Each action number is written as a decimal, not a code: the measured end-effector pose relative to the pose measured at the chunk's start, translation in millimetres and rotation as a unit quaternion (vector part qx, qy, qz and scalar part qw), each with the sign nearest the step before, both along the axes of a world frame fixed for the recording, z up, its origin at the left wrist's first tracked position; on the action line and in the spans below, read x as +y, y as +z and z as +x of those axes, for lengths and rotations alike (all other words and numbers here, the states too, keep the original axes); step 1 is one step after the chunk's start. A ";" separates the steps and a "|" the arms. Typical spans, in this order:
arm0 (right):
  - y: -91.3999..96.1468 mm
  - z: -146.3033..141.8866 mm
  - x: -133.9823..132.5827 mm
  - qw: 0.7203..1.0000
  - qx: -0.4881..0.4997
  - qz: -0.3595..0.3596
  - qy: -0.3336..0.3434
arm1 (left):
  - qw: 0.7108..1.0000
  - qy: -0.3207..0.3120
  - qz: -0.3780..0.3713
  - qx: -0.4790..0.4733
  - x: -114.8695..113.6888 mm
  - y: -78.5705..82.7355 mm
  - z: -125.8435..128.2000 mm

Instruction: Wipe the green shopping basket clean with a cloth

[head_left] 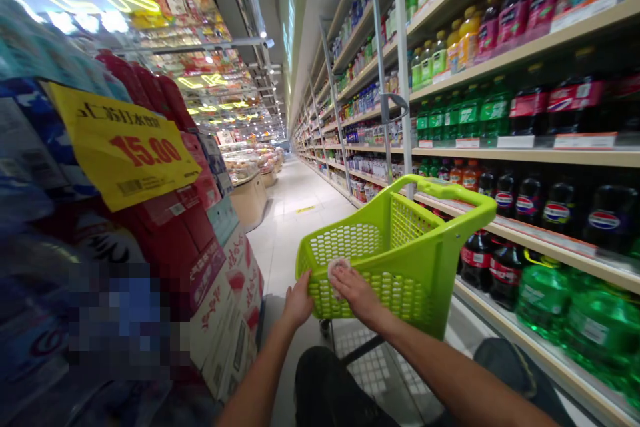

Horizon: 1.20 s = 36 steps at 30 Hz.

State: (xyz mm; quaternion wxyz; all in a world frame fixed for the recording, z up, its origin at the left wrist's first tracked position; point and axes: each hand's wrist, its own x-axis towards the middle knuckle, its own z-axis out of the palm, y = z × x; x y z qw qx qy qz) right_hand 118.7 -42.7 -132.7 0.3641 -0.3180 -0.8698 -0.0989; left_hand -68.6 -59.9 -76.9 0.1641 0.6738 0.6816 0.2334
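A lime-green plastic shopping cart (425, 240) with perforated basket walls stands right in front of my knees, its handle towards the right. My left hand (299, 298) grips the upper corner of the basket at its left end, fingers wrapped over the edge. Against the perforated side wall, my right hand (354, 288) presses a pale pinkish cloth (339, 267), which shows around the fingertips. The fingers lie over the cloth and partly hide it.
Shelves of bottled drinks (530, 107) line the right side, close to the cart. Stacked drink cartons (225, 320) with a yellow price sign (130, 153) crowd the left. A tiled aisle (295, 193) runs ahead between them, past display counters (247, 200).
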 end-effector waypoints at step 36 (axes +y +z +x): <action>-1.5 51.4 -2.7 0.993 0.114 -0.023 -0.011 | 0.997 -0.026 -0.009 -0.074 0.4 33.1 60.1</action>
